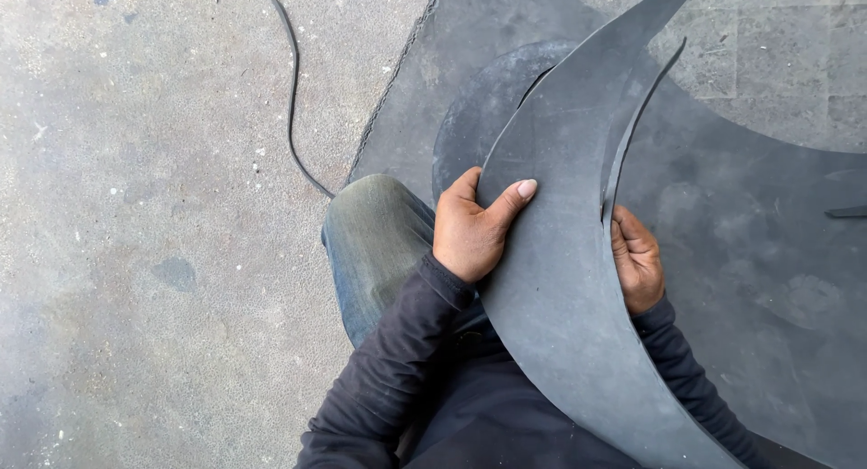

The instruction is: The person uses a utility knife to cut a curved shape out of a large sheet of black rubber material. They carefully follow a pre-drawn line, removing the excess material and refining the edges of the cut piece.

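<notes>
Head view: left hand, centre of frame, clamps the left edge of a curved dark-grey rubber piece, thumb laid flat on its face w/ fingers behind; right hand, just right of centre, is half hidden behind the piece's right edge, fingers curled round it, so both hands are closed on the piece. Piece runs from top centre-right down to bottom right, bowed, over a big dark rubber sheet on the floor at right; jeans knee below-left of left hand, thin black strip snakes over concrete floor upper left.
</notes>
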